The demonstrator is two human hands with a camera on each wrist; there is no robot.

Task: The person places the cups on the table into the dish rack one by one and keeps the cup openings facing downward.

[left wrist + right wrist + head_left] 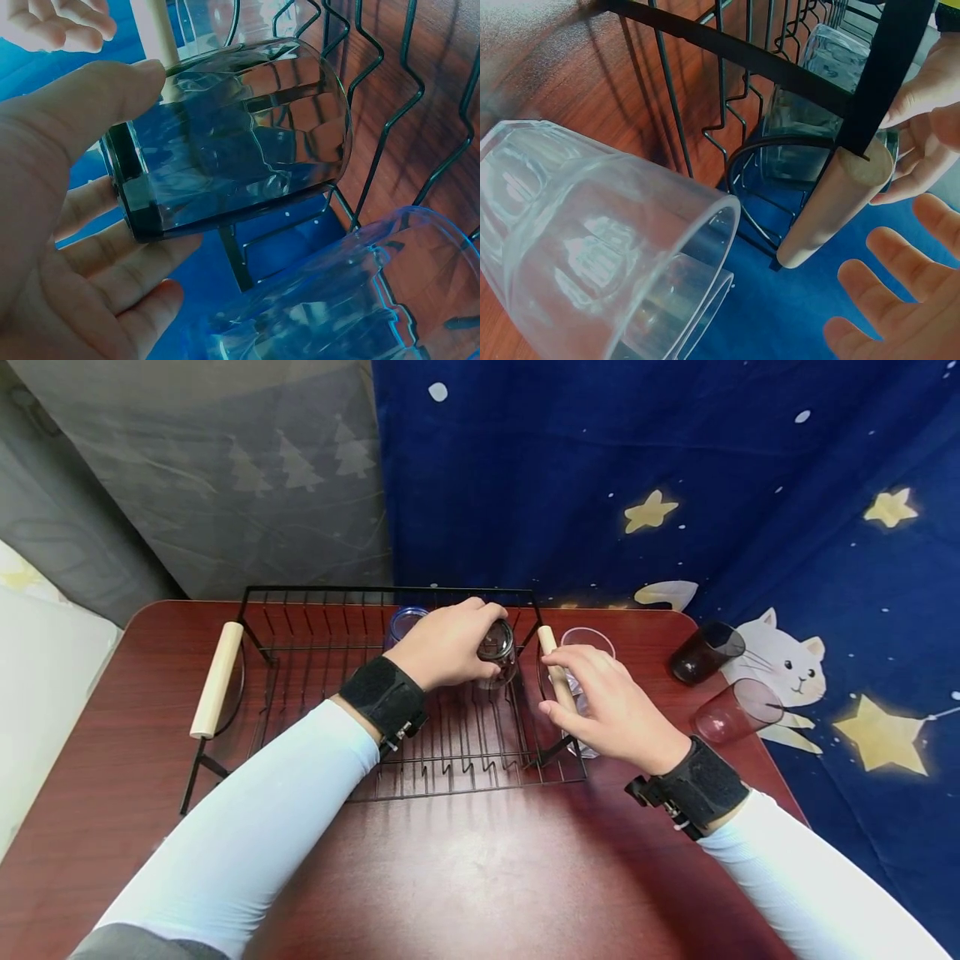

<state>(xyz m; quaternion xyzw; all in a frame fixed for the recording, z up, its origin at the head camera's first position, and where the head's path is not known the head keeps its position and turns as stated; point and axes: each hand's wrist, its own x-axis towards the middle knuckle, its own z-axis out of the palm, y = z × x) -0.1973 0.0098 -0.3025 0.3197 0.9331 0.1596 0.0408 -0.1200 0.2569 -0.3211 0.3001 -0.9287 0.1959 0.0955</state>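
My left hand [450,647] grips a dark grey see-through tumbler [247,142] by its base end, thumb on one side and fingers on the other. The tumbler is upside down in the right part of a black wire dish rack [390,589]. Next to it in the rack is a blue see-through tumbler [330,300]. My right hand [611,706] hovers by the rack's right wooden handle [832,210], its fingers loosely extended and holding nothing. In the right wrist view those fingers are apart from the handle.
Clear tumblers [592,232] stand just outside the rack's right end. Farther right, near the table edge, are another dark tumbler [705,652] and a reddish one [738,710]. A second wooden handle [217,681] marks the rack's left end. Curtains hang behind the table.
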